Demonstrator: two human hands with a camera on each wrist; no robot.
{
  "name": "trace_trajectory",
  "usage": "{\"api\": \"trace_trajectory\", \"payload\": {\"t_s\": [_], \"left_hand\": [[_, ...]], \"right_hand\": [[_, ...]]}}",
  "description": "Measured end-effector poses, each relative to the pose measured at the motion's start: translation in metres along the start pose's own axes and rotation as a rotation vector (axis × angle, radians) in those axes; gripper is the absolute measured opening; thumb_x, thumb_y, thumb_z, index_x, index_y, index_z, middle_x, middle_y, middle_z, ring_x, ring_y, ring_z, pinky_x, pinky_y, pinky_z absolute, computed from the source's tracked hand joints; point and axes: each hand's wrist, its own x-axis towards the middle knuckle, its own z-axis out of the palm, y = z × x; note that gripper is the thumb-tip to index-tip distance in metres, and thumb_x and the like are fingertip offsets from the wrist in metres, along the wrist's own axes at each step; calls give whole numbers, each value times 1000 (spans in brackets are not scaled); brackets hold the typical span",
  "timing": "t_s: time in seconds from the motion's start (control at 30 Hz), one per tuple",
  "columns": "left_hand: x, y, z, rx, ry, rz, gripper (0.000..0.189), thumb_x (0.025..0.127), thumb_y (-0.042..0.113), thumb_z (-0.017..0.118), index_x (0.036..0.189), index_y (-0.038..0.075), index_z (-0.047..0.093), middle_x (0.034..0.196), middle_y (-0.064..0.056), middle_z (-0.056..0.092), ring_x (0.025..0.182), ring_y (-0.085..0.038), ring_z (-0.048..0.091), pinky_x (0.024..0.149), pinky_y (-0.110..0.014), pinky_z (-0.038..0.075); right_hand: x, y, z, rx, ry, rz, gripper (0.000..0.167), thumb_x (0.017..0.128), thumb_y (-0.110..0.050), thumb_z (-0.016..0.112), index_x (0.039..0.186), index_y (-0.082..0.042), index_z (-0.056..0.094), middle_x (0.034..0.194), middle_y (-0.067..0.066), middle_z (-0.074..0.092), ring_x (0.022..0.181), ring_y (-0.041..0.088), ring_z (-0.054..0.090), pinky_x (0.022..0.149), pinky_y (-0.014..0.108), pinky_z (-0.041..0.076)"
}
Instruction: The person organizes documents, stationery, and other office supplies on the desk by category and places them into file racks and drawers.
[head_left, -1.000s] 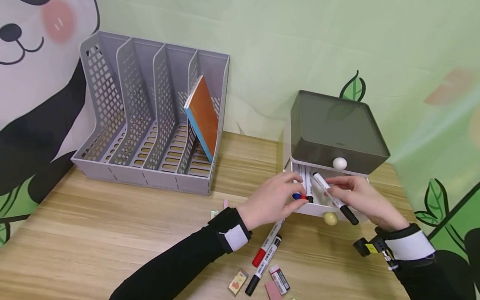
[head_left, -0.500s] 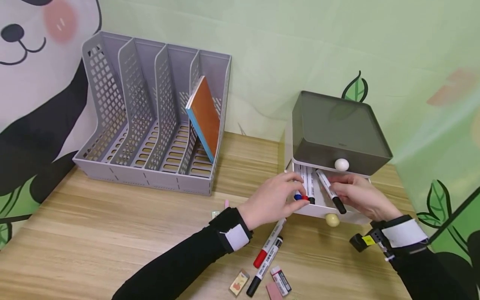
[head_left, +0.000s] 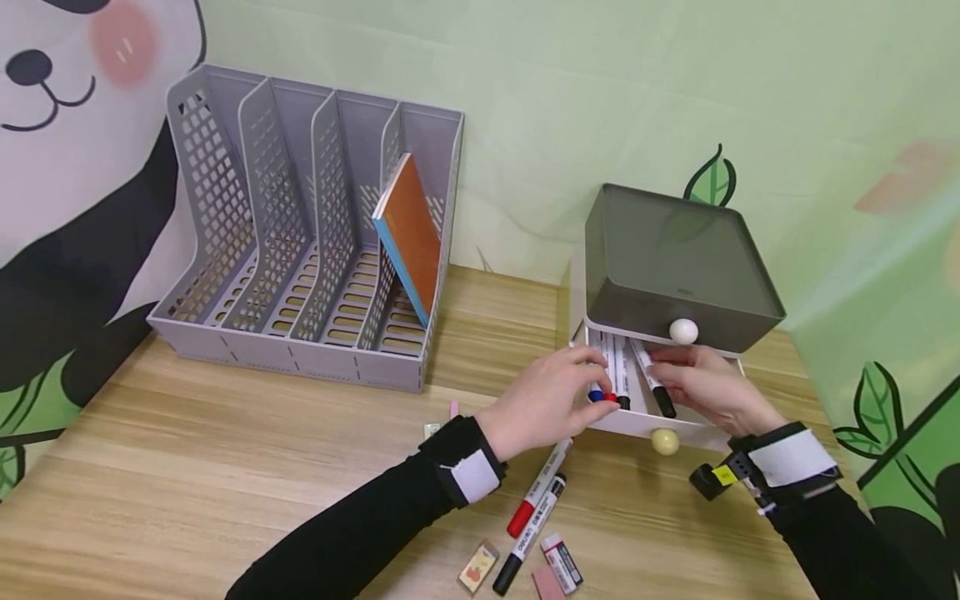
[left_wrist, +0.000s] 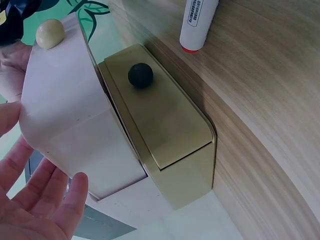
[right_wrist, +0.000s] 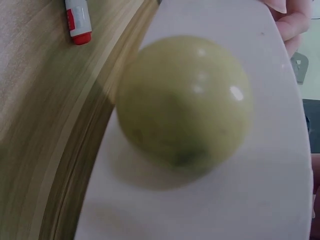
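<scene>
In the head view, my right hand (head_left: 712,387) pinches a white whiteboard marker (head_left: 653,379), black cap toward me, inside a pulled-out white drawer (head_left: 626,422). Several capped markers (head_left: 621,367) lie side by side along the drawer's left. Over their cap ends hovers my left hand (head_left: 543,404), its fingers loosely bent at the drawer's front left corner; the left wrist view shows these fingers (left_wrist: 75,205) fairly straight beside the drawer's rim. A yellow round knob (right_wrist: 185,105) fills the right wrist view, where the held marker is hidden.
The drawer unit has a dark top (head_left: 682,250) with a white knob (head_left: 683,331). A red-capped marker (head_left: 540,487), a black-capped marker (head_left: 530,533) and erasers (head_left: 561,562) lie on the wooden table. A grey file rack (head_left: 285,354) holds an orange book (head_left: 412,242).
My right hand has moved left and lowered the black-capped marker further into the drawer, closer to the row of markers. My left hand stays at the drawer's left corner.
</scene>
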Motion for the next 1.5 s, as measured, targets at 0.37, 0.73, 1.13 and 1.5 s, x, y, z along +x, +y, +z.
{"api": "trace_trajectory", "payload": {"t_s": [0.37, 0.73, 1.13, 1.5], "left_hand": [[1, 0, 2, 20, 9, 0, 23, 97, 35, 67, 104, 14, 75, 130, -4, 65, 116, -16, 64, 102, -26, 52], [0, -1, 1, 4, 5, 1, 22, 98, 33, 67, 106, 14, 75, 132, -5, 65, 116, -16, 65, 101, -25, 53], [-28, 0, -15, -123, 52, -52, 24, 99, 21, 64, 120, 12, 69, 130, -3, 65, 113, -16, 66, 99, -28, 55], [-63, 0, -17, -63, -3, -204, 28, 95, 19, 68, 121, 10, 68, 113, -4, 72, 99, -18, 70, 82, -30, 58]], "right_hand": [[1, 1, 3, -62, -23, -17, 51, 104, -9, 47, 142, 22, 32, 129, 31, 50, 87, 2, 57, 70, 18, 51], [-2, -7, 6, -121, -53, -40, 49, 105, -10, 45, 140, 23, 34, 133, 36, 50, 87, 1, 60, 75, 17, 56], [-39, -17, 24, -519, 266, -308, 35, 100, -10, 56, 128, 10, 62, 123, 29, 67, 100, 34, 68, 76, 25, 54], [-67, -16, 84, -249, 531, -564, 18, 94, 4, 61, 108, 1, 72, 101, 13, 72, 81, -3, 60, 66, 11, 50]]}}
